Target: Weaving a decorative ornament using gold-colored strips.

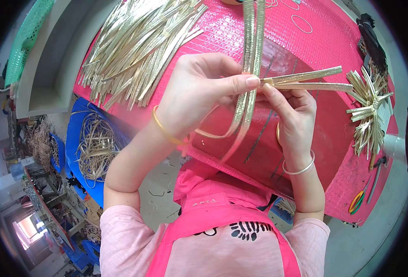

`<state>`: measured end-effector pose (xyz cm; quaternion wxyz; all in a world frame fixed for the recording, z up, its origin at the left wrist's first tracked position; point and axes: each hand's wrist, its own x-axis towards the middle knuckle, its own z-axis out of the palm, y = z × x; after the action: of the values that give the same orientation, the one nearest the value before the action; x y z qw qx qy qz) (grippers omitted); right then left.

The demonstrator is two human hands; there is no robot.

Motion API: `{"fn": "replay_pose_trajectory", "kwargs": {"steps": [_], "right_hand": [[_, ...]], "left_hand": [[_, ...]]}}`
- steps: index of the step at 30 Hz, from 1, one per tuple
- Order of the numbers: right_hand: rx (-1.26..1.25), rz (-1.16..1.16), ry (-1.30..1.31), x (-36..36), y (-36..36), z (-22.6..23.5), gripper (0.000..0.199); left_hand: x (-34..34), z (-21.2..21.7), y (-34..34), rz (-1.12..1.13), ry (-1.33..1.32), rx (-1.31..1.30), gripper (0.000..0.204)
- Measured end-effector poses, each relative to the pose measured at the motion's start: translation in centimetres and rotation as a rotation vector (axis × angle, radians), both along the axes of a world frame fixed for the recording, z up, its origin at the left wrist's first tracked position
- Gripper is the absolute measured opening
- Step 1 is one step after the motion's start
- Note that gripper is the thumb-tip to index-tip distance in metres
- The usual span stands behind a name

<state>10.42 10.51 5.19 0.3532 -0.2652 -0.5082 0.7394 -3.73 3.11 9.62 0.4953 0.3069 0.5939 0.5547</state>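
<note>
Above a dark red mat (231, 147) I hold gold metallic strips (249, 51) in both hands. My left hand (208, 83) pinches them between thumb and fingers, where two upright strips cross two others that stick out to the right. My right hand (291, 108) is closed on the same crossing, its thumb and fingertip at a small gold band (268, 81). The lower ends of the upright strips curve down and left below my hands. My right fingers partly hide behind the strips.
A large pile of gold strips (134, 51) lies on the pink table covering (222, 34) at the far left. At the right are a bundle of folded gold strips (371, 108) and scissors with coloured handles (357, 201). A blue bin (81, 138) below left holds tangled strips.
</note>
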Motion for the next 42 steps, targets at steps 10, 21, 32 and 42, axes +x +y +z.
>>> {"fn": "replay_pose_trajectory", "kwargs": {"steps": [10,21,32,42], "right_hand": [[0.02,-0.084,0.034,0.3,-1.0,0.8,0.012],[0.48,-0.104,-0.266,1.1,-0.7,1.6,0.014],[-0.299,0.238,0.08,0.6,1.0,1.3,0.016],[0.56,0.133,-0.434,0.6,1.6,2.6,0.016]], "left_hand": [[3.2,-2.4,0.3,0.277,-0.222,0.217,0.015],[3.5,-2.4,-0.2,0.213,-0.252,0.257,0.012],[1.6,-0.6,-0.3,0.004,0.687,0.462,0.014],[2.3,-3.7,0.4,0.206,0.273,0.357,0.013]]}}
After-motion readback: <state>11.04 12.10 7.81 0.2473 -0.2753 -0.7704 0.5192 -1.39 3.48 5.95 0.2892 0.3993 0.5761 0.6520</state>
